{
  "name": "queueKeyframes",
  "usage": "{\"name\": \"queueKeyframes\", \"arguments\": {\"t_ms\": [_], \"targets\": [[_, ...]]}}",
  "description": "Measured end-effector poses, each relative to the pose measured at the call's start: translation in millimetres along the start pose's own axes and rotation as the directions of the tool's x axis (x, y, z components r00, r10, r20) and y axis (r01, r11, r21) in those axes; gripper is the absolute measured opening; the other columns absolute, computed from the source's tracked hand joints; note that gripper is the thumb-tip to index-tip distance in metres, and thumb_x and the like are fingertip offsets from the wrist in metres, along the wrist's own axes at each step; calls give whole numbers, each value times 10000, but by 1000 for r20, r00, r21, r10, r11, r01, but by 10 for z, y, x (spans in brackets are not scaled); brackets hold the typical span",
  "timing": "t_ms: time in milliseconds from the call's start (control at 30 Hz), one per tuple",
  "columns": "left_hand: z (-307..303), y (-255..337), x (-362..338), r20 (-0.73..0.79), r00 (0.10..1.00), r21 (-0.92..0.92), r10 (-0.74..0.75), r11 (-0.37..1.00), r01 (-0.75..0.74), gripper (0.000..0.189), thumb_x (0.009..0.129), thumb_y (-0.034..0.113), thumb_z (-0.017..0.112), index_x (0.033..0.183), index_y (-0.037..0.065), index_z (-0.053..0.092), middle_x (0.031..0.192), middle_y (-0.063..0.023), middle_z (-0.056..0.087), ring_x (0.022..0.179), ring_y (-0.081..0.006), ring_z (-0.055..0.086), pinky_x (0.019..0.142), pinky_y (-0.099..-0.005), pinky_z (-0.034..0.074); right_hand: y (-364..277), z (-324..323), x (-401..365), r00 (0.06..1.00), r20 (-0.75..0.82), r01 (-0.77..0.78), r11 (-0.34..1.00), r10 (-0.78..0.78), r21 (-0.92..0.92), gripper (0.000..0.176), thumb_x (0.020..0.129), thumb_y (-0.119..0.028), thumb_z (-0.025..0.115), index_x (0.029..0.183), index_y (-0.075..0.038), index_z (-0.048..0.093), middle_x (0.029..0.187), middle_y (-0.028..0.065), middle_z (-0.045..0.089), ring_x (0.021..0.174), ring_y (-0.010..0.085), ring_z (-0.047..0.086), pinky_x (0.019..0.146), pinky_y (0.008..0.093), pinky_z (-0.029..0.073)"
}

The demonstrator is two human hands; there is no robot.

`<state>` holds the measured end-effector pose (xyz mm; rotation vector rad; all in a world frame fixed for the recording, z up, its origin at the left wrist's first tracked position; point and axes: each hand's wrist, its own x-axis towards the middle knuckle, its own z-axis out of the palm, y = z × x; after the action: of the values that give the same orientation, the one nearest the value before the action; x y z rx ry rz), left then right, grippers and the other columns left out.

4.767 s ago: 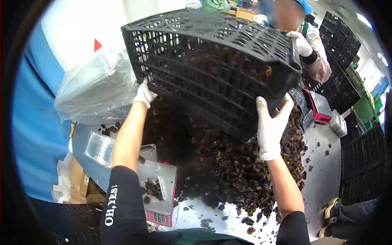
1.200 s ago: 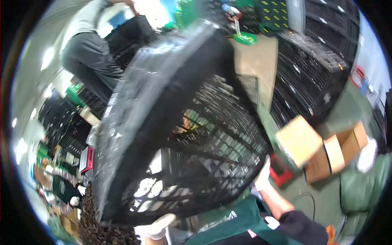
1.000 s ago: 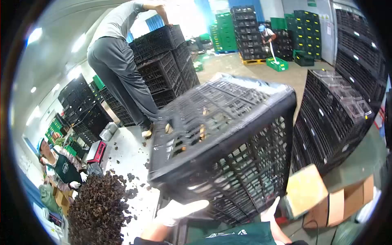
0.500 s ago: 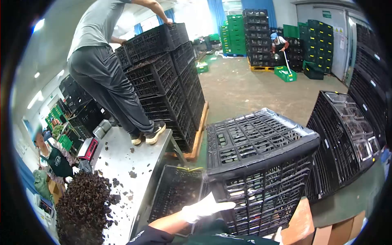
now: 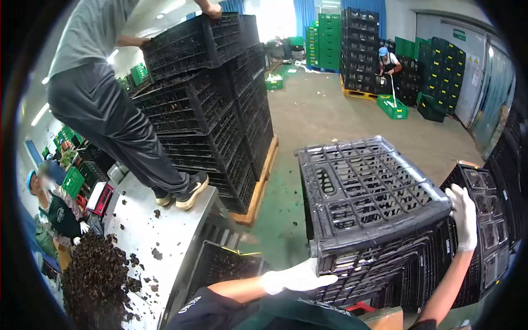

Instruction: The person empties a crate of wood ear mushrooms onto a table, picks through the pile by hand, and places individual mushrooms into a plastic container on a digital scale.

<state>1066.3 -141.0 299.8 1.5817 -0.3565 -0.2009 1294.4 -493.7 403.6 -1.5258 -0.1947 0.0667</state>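
Work is going on in a packing warehouse, where black plastic crates [image 5: 220, 110] are standing in tall stacks on wooden pallets [image 5: 258, 184], green crates [image 5: 329, 33] are lining the far wall, and a dark heap of produce [image 5: 93, 272] is lying on a steel table [image 5: 176, 225]

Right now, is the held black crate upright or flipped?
Flipped: the black crate shows its lattice base on top, no open mouth. The left hand holds the near edge, right hand the right side.
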Motion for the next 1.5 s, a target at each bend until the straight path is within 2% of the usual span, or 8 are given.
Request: {"name": "queueKeyframes", "arguments": {"t_ms": [300, 333, 500, 633, 1033, 1233, 1300, 1500], "targets": [[-583, 106, 650, 154, 980, 177, -124, 980, 96, 396, 950, 175, 563, 1314, 24, 517, 1337, -139, 537, 1230, -248, 489, 1049, -350, 391, -181, 480, 1398, 920, 376, 143, 795, 113, -590, 297, 928, -266, 572, 993, 8, 664, 910, -14, 635, 835, 74, 519, 764, 239, 449], [-580, 75, 715, 72, 997, -268, 29, 963, -8, 381, 962, 183, 539, 1318, 50, 525, 1342, -131, 535, 1244, -253, 482, 1062, -362, 380, -193, 509, 1469, 919, 390, 183, 804, 65, -566, 308, 916, -293, 589, 963, 2, 666, 879, -13, 632, 810, 74, 524, 742, 238, 453], [-709, -29, 1249, 52, 919, 386, -391, 857, 343, 360, 940, 200, 573, 1283, 89, 567, 1290, -121, 573, 1179, -255, 525, 1034, -361, 405, -73, 498, 2025, 909, 281, 8, 662, 308, -749, 368, 872, -383, 600, 914, -22, 657, 753, 9, 597, 697, 77, 523, 631, 239, 453], [-704, -160, 1932, -46, 993, 293, -108, 949, 117, 384, 879, 197, 664, 1224, 47, 586, 1191, -117, 631, 1068, -251, 589, 948, -363, 468, 369, 142, 2663, 919, 358, 154, 686, 166, -711, 356, 855, -337, 581, 784, 9, 629, 695, 0, 558, 656, 93, 463, 605, 280, 406], [-1443, -927, 4091, -187, 827, 406, -530, 725, 557, 421, 873, 279, 663, 1194, 14, 595, 1166, -135, 653, 1061, -222, 605, 949, -358, 463, 2059, -847, 4031, 986, 71, 162, 791, -148, -590, 279, 878, -247, 569, 776, 11, 603, 655, 10, 548, 624, 105, 441, 567, 309, 413], [-1940, -2679, 4353, -296, 866, 473, -402, 726, 499, 459, 808, 293, 704, 1177, 40, 604, 1129, -173, 650, 1042, -330, 606, 901, -367, 481, 3659, -828, 4089, 995, -98, -20, 857, -36, -515, 281, 913, -202, 520, 1015, 33, 637, 845, 62, 644, 791, 101, 541, 744, 277, 472], [-1927, -2762, 4235, -235, 878, 856, -417, 339, 390, 586, 802, 345, 699, 1288, 65, 528, 1165, -167, 635, 1070, -343, 592, 920, -396, 473, 4221, -744, 3937, 978, -205, 9, 981, -49, -194, 262, 902, -163, 528, 1024, 39, 642, 882, 72, 653, 827, 124, 569, 773, 281, 474], [-1833, -2780, 2977, -536, 611, 445, -583, 420, 791, 655, 820, 363, 679, 1349, 33, 483, 1273, -216, 572, 1193, -355, 536, 1006, -398, 430, 5313, -697, 3199, 846, -356, -393, 916, 396, 86, 245, 859, 30, 557, 1092, 52, 627, 997, 96, 678, 894, 174, 618, 835, 302, 477]]}}
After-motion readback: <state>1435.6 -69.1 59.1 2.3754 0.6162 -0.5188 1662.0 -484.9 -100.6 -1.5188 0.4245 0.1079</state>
